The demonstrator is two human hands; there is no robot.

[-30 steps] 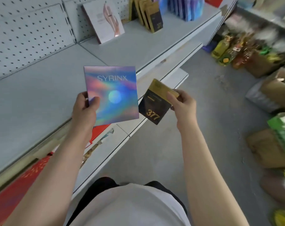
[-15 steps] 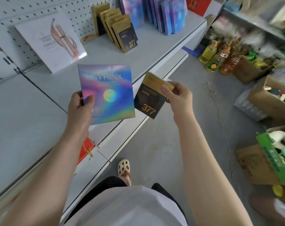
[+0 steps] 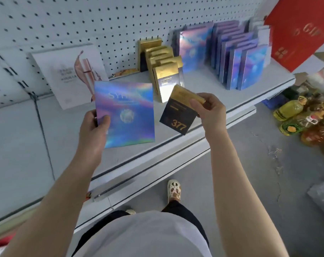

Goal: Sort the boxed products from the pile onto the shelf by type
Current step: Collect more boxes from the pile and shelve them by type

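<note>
Two boxes in hand, head view only. Left hand (image 3: 93, 125) grips holographic box (image 3: 125, 113) at its lower left edge, thumb on the front face; flat square box, iridescent blue-pink-purple, pale round emblem mid-face, lettering near top blurred. Right hand (image 3: 208, 110) pinches black-and-gold box (image 3: 179, 113) at its gold upper end, thumb on top; smaller box, black lower part with gold "377", tilted, lower corner pointing to 6 o'clock. Both boxes held in the air over shelf (image 3: 203, 89), black-and-gold one at 3 o'clock of the holographic one, close but apart. On shelf: row of gold-black boxes (image 3: 165, 71) at 12 o'clock of the hands, row of holographic boxes (image 3: 239, 60) at 2 o'clock, white box (image 3: 68, 71) leaning on pegboard at 10 o'clock, red box (image 3: 298, 32) at far 2 o'clock. Oil bottles (image 3: 294, 115) on floor at 3 o'clock.
</note>
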